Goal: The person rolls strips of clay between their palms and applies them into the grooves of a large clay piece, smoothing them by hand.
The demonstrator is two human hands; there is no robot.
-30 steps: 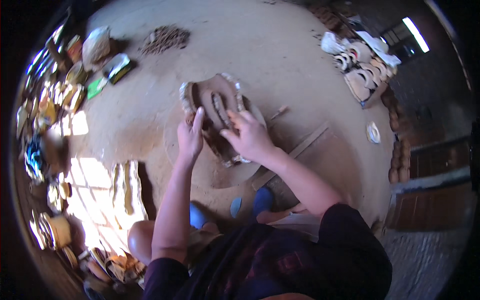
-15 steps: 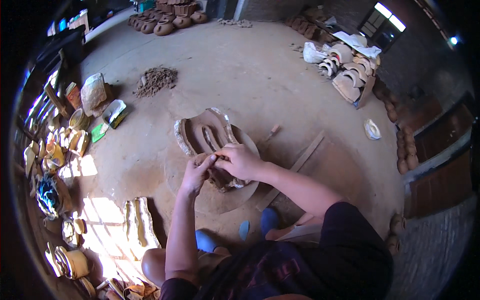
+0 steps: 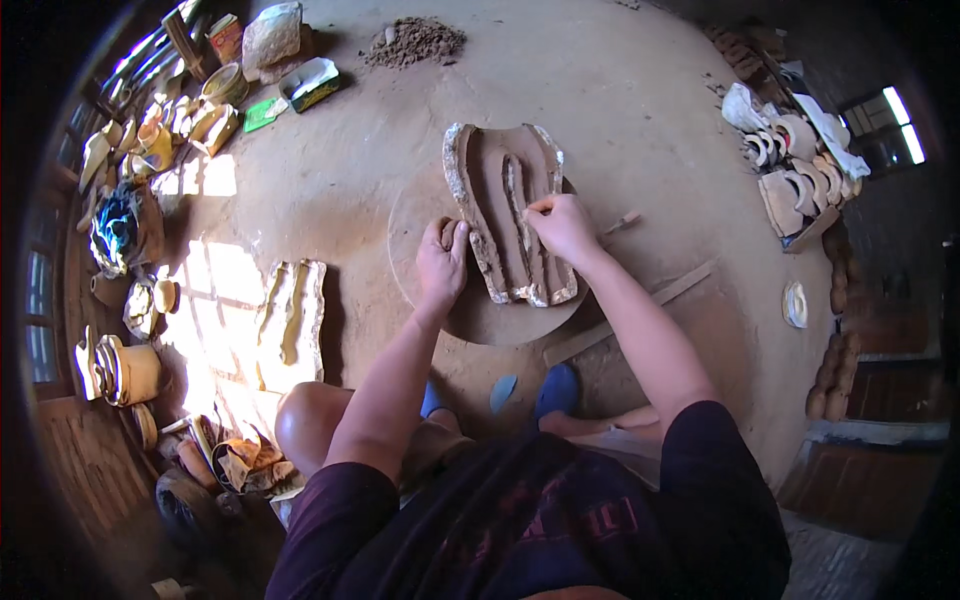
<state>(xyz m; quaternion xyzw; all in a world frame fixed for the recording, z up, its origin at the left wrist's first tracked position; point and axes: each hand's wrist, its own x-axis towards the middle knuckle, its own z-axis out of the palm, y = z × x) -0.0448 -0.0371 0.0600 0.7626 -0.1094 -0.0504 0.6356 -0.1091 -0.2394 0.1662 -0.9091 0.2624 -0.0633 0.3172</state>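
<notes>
A trough-shaped mould (image 3: 482, 165) lined with brown clay lies on a round board (image 3: 415, 205) on the floor. Its rim is crusted white, and a long raised loop of clay runs down its middle. Just outside the mould's left rim is my left hand (image 3: 442, 262), its fingers curled in with the thumb against them. Whether it holds a bit of clay is hidden. My right hand (image 3: 563, 228) is over the mould's right side, thumb and fingers pinched together by the middle loop. Anything between those fingertips is too small to make out.
Right of the board lie a small handled tool (image 3: 624, 221) and a wooden strip (image 3: 640, 308). A second mould (image 3: 291, 325) lies in sunlight to the left. Crumbled clay (image 3: 416, 42) is heaped ahead; curved pieces (image 3: 800, 190) are stacked far right. Tubs and scraps line the left wall.
My hands were together over the mould; now they are apart, the left beside its left rim and the right by the middle loop. The whole view has shifted, showing the mould higher up.
</notes>
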